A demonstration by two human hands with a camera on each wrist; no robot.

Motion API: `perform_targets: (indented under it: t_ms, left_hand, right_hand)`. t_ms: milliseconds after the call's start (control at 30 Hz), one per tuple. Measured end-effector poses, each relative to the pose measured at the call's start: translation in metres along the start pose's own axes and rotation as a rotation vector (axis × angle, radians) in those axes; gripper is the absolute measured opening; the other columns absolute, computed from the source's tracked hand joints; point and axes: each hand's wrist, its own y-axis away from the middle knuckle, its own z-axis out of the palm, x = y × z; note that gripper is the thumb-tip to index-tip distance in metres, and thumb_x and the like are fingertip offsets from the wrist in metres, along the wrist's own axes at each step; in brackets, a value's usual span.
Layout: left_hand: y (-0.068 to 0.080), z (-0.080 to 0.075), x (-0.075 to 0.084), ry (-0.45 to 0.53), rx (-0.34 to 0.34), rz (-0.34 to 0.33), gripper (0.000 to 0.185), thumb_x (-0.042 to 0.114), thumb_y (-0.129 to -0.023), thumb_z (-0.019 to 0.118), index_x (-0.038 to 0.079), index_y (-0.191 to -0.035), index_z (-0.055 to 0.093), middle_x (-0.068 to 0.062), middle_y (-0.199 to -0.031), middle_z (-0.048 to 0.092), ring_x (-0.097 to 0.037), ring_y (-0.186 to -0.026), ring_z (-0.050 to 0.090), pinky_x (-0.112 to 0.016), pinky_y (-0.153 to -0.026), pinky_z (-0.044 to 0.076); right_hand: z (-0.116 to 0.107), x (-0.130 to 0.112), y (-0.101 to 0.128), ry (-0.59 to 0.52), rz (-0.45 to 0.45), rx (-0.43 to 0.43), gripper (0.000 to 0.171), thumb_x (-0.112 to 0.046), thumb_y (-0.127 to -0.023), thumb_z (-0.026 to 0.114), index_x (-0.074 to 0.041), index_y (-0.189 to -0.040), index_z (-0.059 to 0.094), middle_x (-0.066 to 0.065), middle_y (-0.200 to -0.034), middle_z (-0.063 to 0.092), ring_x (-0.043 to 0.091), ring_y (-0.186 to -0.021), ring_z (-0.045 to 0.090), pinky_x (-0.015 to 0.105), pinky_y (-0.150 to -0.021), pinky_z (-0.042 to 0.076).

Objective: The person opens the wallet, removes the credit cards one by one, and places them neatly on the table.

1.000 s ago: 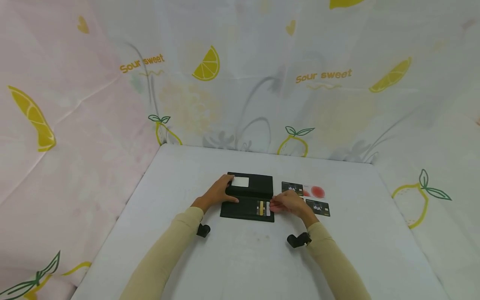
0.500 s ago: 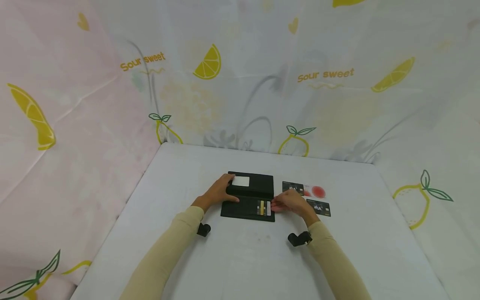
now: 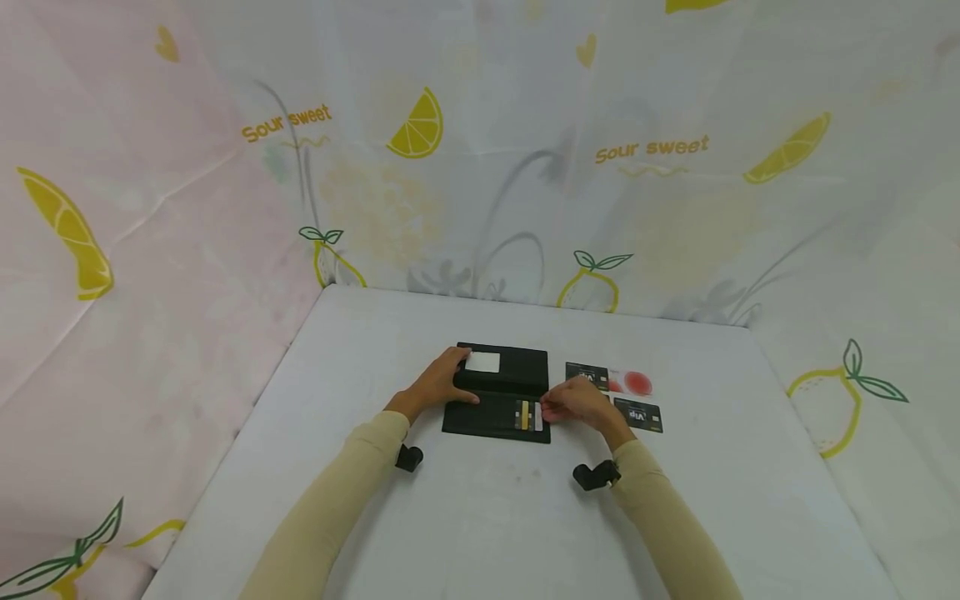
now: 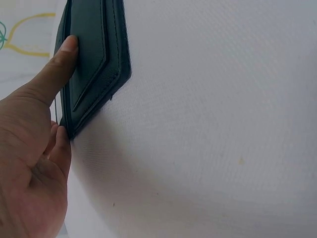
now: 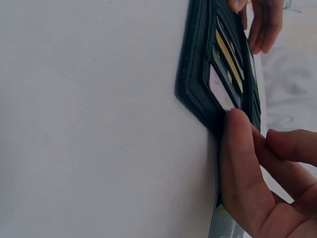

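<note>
A black wallet (image 3: 498,393) lies open and flat near the middle of a white table (image 3: 465,517), its long axis running left to right, its fold across the middle. The near half holds a row of upright cards (image 3: 527,415) at its right end; the far half shows a white window (image 3: 482,362).

The left hand (image 3: 437,386) grips the wallet's left edge, thumb lying on the near half and fingers curled over the far half. The right hand (image 3: 579,402) has its fingers bent, thumb tip pressing the wallet's right edge beside the cards; whether it pinches a card I cannot tell.

Just right of the wallet, partly behind the right hand, lie two black VIP cards (image 3: 638,413) and a pale card with a red spot (image 3: 634,382). Lemon-print cloth (image 3: 637,167) hangs behind.
</note>
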Motion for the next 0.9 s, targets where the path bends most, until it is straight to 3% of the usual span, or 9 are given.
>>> perform_targets:
  t_ms: [200, 433, 667, 900]
  left_hand:
    - [0.000, 0.002, -0.001, -0.008, 0.001, -0.002, 0.104, 0.034, -0.070, 0.089, 0.000, -0.150, 0.031, -0.017, -0.149, 0.037, -0.029, -0.129, 0.047, -0.035, -0.109, 0.042]
    - [0.000, 0.002, 0.000, -0.026, 0.004, -0.005, 0.104, 0.035, -0.070, 0.089, 0.000, -0.150, 0.031, -0.016, -0.149, 0.037, -0.028, -0.131, 0.045, -0.037, -0.111, 0.039]
    - [0.000, 0.002, 0.000, -0.014, 0.015, -0.010, 0.104, 0.035, -0.070, 0.089, 0.001, -0.150, 0.032, -0.015, -0.148, 0.037, -0.028, -0.129, 0.047, -0.036, -0.110, 0.040]
    - [0.002, 0.001, 0.001, 0.011, 0.013, -0.011, 0.103, 0.032, -0.069, 0.090, 0.000, -0.149, 0.032, -0.017, -0.148, 0.037, -0.030, -0.126, 0.050, -0.036, -0.108, 0.043]
  right_hand:
    - [0.002, -0.001, -0.001, 0.046, 0.007, 0.001, 0.024, -0.005, -0.099, 0.052, 0.012, -0.109, 0.065, 0.017, -0.091, 0.067, 0.023, -0.077, 0.068, 0.034, -0.076, 0.061]
    - [0.009, -0.008, -0.002, 0.185, 0.019, 0.014, 0.023, -0.009, -0.098, 0.055, 0.011, -0.103, 0.066, 0.017, -0.089, 0.065, 0.022, -0.074, 0.065, 0.033, -0.071, 0.062]
    - [0.018, -0.014, -0.006, 0.333, 0.052, 0.079, 0.022, -0.012, -0.097, 0.058, 0.008, -0.098, 0.066, 0.014, -0.083, 0.065, 0.022, -0.071, 0.065, 0.031, -0.067, 0.061]
    - [0.021, -0.017, -0.007, 0.423, 0.018, 0.145, 0.020, -0.012, -0.094, 0.062, 0.006, -0.086, 0.067, 0.012, -0.073, 0.068, 0.020, -0.063, 0.068, 0.030, -0.061, 0.058]
